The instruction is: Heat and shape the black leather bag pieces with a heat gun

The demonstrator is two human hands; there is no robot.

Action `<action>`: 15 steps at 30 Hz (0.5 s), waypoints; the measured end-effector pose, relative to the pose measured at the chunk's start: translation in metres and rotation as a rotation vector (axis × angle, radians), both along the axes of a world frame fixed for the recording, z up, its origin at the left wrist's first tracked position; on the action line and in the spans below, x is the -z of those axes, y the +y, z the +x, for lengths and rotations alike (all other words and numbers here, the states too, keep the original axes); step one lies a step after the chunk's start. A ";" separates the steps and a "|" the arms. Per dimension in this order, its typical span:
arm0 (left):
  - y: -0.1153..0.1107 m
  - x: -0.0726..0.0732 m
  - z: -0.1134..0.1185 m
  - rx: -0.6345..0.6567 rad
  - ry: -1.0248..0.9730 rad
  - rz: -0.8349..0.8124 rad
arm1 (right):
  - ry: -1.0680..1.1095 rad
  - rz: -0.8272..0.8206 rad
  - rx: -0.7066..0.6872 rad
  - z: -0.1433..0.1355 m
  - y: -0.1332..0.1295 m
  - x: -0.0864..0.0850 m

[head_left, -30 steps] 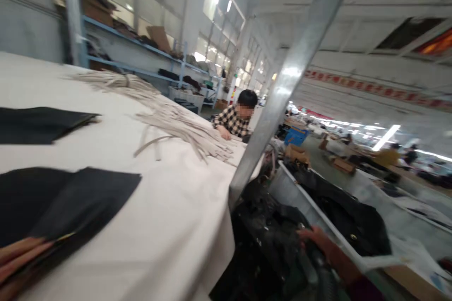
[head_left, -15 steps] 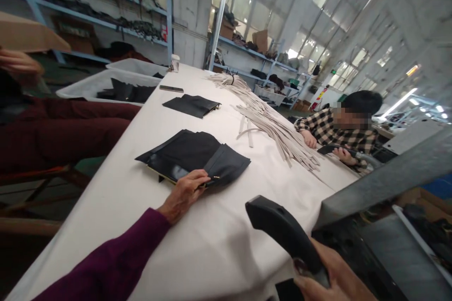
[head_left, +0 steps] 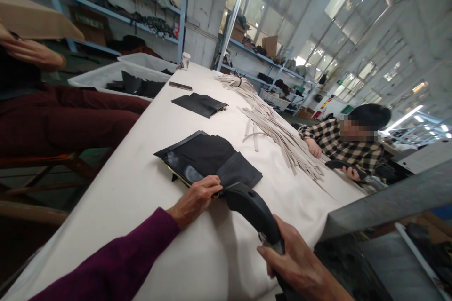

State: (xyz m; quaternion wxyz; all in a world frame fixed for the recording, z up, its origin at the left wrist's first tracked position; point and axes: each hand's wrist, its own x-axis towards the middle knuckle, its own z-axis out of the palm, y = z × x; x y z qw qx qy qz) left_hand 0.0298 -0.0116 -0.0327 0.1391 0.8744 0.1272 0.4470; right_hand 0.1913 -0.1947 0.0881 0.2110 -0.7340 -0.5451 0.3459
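Note:
My left hand (head_left: pixel 196 200), in a purple sleeve, pinches the near edge of a stack of flat black leather-like pieces (head_left: pixel 208 155) on the white-covered table (head_left: pixel 141 225). My right hand (head_left: pixel 300 258) is wrapped round the handle of a black power tool with a curved neck (head_left: pixel 252 207). The tool's blunt head is at the near right edge of the black pieces, close beside my left fingertips. Whether it touches them I cannot tell. Farther up the table lies a second, smaller black piece (head_left: pixel 199 104).
A long bundle of pale strips (head_left: pixel 278 127) runs along the right side. At the far end are a phone (head_left: pixel 180 86) and a cup (head_left: pixel 185 60). White bins (head_left: pixel 92 77) and a seated person's legs (head_left: pixel 70 113) border the left. Another person (head_left: pixel 353 138) holds a similar tool at right.
My right hand has brought the black tool leftward and up to the near edge of the black pieces. My left hand keeps its pinch there. The view has shifted slightly.

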 end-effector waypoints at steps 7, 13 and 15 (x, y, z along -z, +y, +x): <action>0.000 0.002 0.000 0.018 0.065 -0.054 | -0.104 -0.012 0.085 0.008 -0.005 -0.010; 0.000 0.003 0.000 0.026 0.060 -0.065 | -0.085 -0.068 0.010 0.000 -0.010 0.002; 0.000 0.002 0.000 0.036 0.066 -0.075 | -0.081 -0.064 0.004 -0.001 -0.006 0.005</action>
